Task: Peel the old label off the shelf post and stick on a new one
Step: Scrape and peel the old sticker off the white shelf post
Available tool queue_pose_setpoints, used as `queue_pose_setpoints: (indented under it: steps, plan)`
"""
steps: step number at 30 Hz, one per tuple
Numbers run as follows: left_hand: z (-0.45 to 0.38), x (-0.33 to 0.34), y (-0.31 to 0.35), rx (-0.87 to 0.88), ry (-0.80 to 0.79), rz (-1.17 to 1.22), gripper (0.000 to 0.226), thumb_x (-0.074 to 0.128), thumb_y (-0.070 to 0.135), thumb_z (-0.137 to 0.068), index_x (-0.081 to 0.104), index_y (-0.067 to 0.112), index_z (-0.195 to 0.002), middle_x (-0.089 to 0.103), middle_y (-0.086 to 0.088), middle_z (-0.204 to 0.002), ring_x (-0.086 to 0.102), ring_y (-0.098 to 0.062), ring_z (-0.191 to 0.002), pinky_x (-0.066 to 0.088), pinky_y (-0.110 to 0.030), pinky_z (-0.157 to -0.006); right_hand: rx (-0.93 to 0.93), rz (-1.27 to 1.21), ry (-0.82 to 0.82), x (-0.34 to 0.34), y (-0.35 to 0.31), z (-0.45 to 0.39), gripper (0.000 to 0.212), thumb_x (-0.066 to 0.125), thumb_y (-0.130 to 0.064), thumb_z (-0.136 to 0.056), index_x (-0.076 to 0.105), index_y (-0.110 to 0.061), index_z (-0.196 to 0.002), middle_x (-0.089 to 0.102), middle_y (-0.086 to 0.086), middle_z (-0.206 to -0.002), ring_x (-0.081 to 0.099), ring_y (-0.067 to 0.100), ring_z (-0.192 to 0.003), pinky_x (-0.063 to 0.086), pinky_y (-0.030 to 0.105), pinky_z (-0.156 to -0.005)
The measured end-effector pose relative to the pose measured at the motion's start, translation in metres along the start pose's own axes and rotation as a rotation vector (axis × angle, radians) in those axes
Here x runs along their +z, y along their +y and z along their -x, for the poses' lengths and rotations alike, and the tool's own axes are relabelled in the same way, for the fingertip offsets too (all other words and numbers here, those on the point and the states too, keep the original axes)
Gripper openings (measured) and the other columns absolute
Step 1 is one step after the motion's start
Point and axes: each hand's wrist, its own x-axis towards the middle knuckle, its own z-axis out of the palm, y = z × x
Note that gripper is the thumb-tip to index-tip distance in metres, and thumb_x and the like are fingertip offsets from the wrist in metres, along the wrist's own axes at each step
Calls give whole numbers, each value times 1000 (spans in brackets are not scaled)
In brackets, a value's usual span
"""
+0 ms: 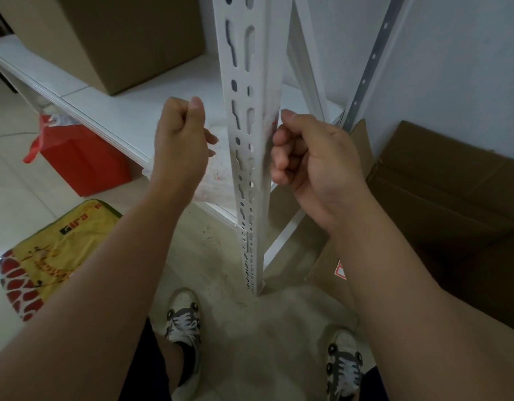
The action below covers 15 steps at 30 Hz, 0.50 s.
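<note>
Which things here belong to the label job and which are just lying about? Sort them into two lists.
Part of the job:
shelf post
reddish label remnant on the post's edge
right hand at that edge
left hand beside the post

Just lying about:
cardboard box on the shelf
red bag
yellow giraffe bag
flattened cardboard

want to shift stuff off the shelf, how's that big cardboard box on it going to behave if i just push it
The cardboard box looks closed and boxy, so it should slide rather than roll. The white shelf under it looks smooth, so probably little grip. It sits near the front edge, so a push that way may tip it off. Its weight cannot be judged; the contents are hidden.
</note>
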Motion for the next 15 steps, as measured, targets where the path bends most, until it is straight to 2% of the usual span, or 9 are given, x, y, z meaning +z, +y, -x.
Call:
queue_pose_setpoints:
  steps: [1, 3, 6, 7, 8, 10, 12, 13, 15]
  plan:
    - [-6, 2, -6, -33, -14, -26, 24, 38, 28, -105, 42, 22, -83, 51, 3, -82, 59, -9, -68, 52, -30, -65, 6, -6, -17, 0, 1, -1, 34, 52, -18, -97, 59, -6, -66, 53, 6, -48, 49, 17, -40, 39, 28, -45]
    - [-13, 6, -14, -87, -33, -110, 23, 40, 29, -105, 46, 20, -84, 51, 2, -77, 57, -10, -63, 52, -31, -64, 25, -26, -47, -1, 1, -3, 32, 51, -17, -96, 60, -7, -67, 54, 6, -49, 51, 17, -41, 39, 28, -46]
    - [-20, 12, -24, -92, -39, -261, 41, 42, 29, -103, 49, 11, -67, 49, -3, -60, 54, -9, -49, 44, -20, -48, 37, -54, -62, -2, 1, -6, 34, 50, -17, -96, 61, -8, -64, 56, 6, -48, 52, 18, -41, 40, 27, -47]
    - [-22, 13, -28, -101, -56, -320, 41, 43, 26, -102, 50, 7, -68, 50, -6, -59, 56, -12, -50, 42, -19, -47, 37, -57, -64, -2, 1, -7, 36, 50, -18, -95, 61, -8, -63, 56, 6, -48, 52, 18, -42, 40, 27, -47]
    - [-26, 13, -34, -121, -91, -382, 34, 43, 23, -101, 52, 5, -74, 51, -8, -63, 59, -16, -56, 40, -22, -50, 36, -56, -68, -3, 1, -7, 37, 50, -19, -95, 62, -9, -62, 56, 6, -48, 53, 19, -42, 40, 27, -47]
    - [-31, 13, -46, -160, -179, -441, 6, 50, 16, -94, 53, 10, -96, 57, -5, -84, 61, -18, -75, 44, -26, -55, 39, -41, -72, -3, 0, -9, 37, 51, -19, -95, 62, -9, -61, 56, 7, -48, 53, 19, -42, 40, 27, -48]
    - [-37, 13, -58, -171, -281, -411, 42, 62, 19, -82, 50, 25, -121, 60, -2, -115, 63, -22, -101, 57, -28, -64, 49, -27, -69, -4, -1, -10, 36, 51, -17, -94, 62, -9, -61, 56, 7, -48, 54, 20, -42, 40, 27, -48]
    - [-39, 15, -61, -142, -261, -401, 54, 65, 22, -81, 47, 29, -131, 58, -2, -126, 61, -24, -111, 59, -30, -72, 53, -23, -66, -4, -1, -10, 35, 51, -16, -93, 62, -9, -61, 56, 7, -48, 54, 21, -43, 40, 28, -48]
    - [-30, 19, -44, -137, -146, -276, 49, 61, 20, -91, 45, 28, -136, 55, 1, -136, 56, -18, -119, 54, -24, -81, 55, -19, -54, -3, -1, -11, 35, 50, -13, -92, 61, -9, -59, 55, 7, -47, 53, 21, -42, 40, 29, -49]
